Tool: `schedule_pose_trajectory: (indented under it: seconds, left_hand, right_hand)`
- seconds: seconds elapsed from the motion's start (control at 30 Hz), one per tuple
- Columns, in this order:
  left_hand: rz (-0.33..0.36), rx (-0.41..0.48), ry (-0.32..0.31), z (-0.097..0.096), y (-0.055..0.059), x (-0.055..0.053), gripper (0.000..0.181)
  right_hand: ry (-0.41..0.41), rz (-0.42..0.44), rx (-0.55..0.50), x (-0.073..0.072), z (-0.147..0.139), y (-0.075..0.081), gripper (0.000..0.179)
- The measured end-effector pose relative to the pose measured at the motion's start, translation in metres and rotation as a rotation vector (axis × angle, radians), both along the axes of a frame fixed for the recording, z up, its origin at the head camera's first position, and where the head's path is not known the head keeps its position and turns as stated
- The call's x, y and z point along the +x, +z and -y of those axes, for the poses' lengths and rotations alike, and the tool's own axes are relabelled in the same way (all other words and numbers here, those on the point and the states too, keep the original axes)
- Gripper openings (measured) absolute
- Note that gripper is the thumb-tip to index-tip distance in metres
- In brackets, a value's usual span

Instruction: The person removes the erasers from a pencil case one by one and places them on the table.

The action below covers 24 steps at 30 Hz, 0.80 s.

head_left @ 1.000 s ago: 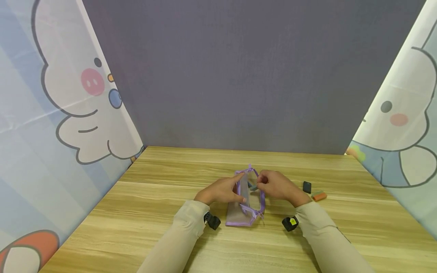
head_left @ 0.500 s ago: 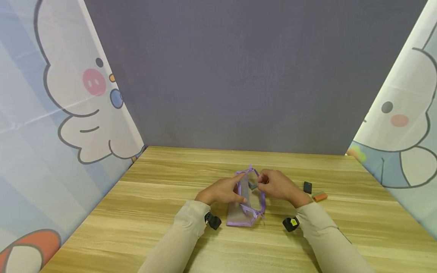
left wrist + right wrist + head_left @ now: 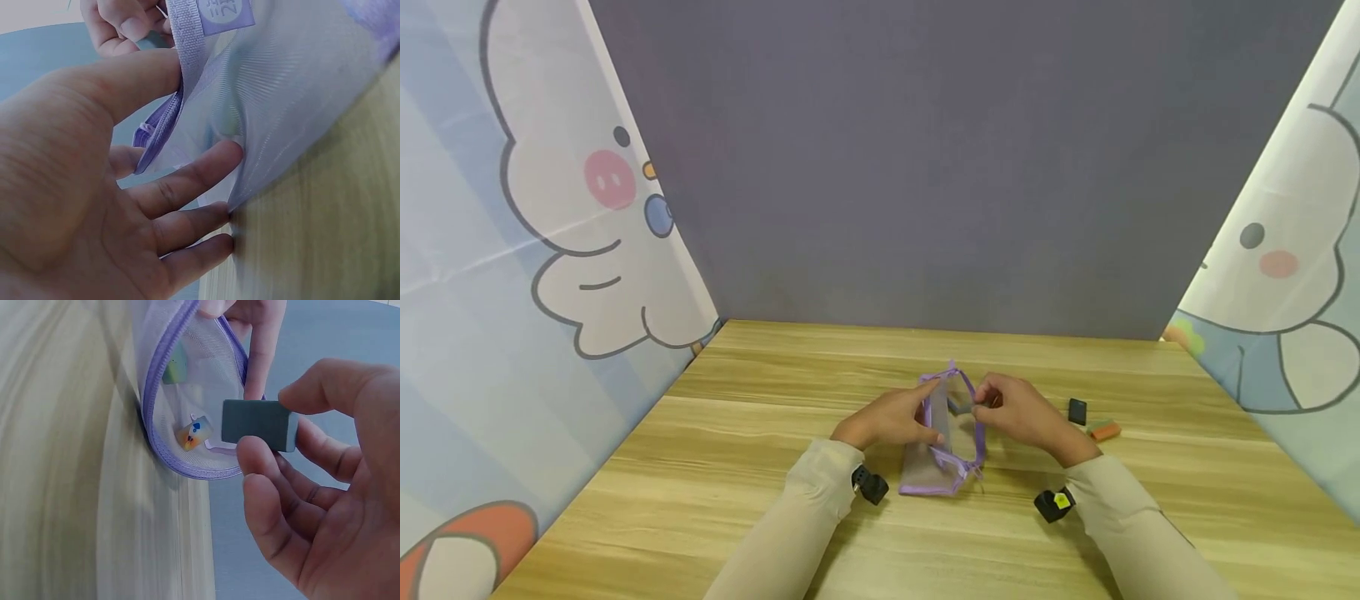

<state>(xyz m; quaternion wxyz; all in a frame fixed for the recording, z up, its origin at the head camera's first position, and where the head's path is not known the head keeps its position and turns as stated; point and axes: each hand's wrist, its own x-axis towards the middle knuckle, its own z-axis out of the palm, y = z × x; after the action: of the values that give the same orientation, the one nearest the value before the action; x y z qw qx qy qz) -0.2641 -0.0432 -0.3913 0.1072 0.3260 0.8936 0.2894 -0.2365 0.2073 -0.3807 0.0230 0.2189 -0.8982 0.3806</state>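
Observation:
A mesh zip pouch [image 3: 927,471] with purple trim lies on the table, its mouth spread wide. My left hand [image 3: 887,417] holds the pouch at the rim, thumb at the zipper edge and fingers against the mesh. Pinched in my right hand [image 3: 1018,412] is a dark green rectangular eraser [image 3: 257,422], just outside the mouth in the right wrist view. Inside the pouch are an orange-and-white printed eraser [image 3: 195,433] and a green eraser [image 3: 177,365]. Part of the pouch's inside is hidden from the head view.
Beyond my right wrist lie a black block [image 3: 1077,412] and an orange block [image 3: 1105,430] with a greenish one beside it. The wooden table [image 3: 760,483] ends at a grey back panel [image 3: 940,167]; printed cloths hang at both sides.
My right hand has shifted slightly right, and its wrist has swung outward, with the eraser still pinched. My left hand and the pouch have stayed about where they were.

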Motion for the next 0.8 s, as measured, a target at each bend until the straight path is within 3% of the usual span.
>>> schedule_pose_trajectory:
  seconds: [0.43,0.8]
  left_hand:
    - [0.019,0.004,-0.004,-0.004,-0.006,0.002,0.101]
    - [-0.001,0.005,0.003,0.0,-0.002,0.0,0.101]
  right_hand:
    - [0.008,0.008,-0.031,0.013,-0.008,-0.008,0.012]
    - [0.019,0.002,-0.055,0.016,-0.008,-0.008,0.013]
